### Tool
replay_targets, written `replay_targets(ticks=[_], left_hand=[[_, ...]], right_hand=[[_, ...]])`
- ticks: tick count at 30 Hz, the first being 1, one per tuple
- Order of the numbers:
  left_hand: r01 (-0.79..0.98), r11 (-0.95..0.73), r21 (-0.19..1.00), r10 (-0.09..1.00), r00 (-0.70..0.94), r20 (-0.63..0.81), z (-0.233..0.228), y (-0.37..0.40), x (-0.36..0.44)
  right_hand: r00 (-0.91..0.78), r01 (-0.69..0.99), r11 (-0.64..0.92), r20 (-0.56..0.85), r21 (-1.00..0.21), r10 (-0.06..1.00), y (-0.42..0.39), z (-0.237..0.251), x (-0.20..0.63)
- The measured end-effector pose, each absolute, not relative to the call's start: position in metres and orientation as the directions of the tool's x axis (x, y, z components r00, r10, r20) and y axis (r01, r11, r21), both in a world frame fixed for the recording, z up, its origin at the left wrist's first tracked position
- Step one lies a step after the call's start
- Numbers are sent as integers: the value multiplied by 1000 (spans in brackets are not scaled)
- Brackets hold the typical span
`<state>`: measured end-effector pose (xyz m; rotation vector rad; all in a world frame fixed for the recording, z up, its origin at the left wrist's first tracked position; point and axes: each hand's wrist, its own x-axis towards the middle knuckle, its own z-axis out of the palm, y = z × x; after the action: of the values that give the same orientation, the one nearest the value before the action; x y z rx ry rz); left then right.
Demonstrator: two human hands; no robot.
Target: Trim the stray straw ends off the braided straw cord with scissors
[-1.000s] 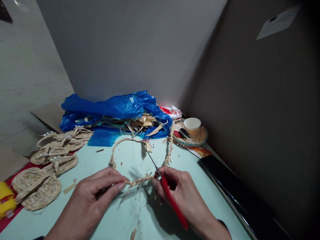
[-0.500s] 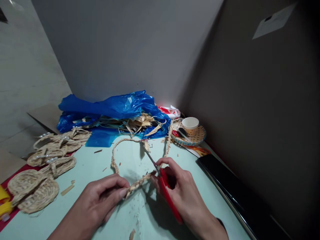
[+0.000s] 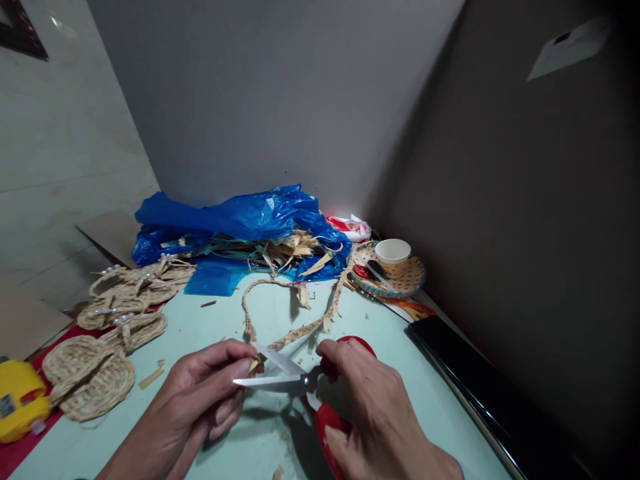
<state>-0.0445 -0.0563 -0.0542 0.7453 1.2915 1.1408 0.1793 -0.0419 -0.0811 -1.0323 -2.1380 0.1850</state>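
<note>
My left hand (image 3: 213,387) pinches a tan braided fibre cord (image 3: 300,333) between thumb and fingertips, with a short loose end showing by the thumb. From there the cord curves away over the pale green table toward the back. Red-handled scissors (image 3: 306,383) are gripped in my right hand (image 3: 373,403). Their blades stand apart and point left; the upper blade reaches the cord at my left fingertips, while the lower tip is near my left thumb. Some right fingers are hidden behind the handles.
A blue plastic bag (image 3: 240,217) holding dry fibre strips lies at the back. Woven slippers (image 3: 97,377) and a yellow object (image 3: 20,400) sit left. A small straw hat (image 3: 417,277) with a white cup (image 3: 393,252) stands back right, before a long black case (image 3: 465,387).
The scissors have swung from pointing away to pointing left, and their blades have spread. My left hand has brought the cord's end up to them. The view has shifted slightly left.
</note>
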Motion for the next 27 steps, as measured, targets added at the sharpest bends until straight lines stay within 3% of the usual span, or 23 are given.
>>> replay_targets(ticks=[6,12,20,27], left_hand=[[-387,325,863,935,-6,-354,-55,-58,-34],[-295,289,911,953,1,-303,-61,-57,-35],[-30,234,972,972,20,-233,-67,-56,-40],[-18,251,968,968,16,-250,-64,-59,-37]], right_hand=[[-467,646,741,671,-186,575,-42,-77,178],[-493,711,701,668,-60,558,-42,-72,180],[-487,744,665,632,-61,603,-42,-70,179],[-473,723,684,653,-96,591,-40,-74,181]])
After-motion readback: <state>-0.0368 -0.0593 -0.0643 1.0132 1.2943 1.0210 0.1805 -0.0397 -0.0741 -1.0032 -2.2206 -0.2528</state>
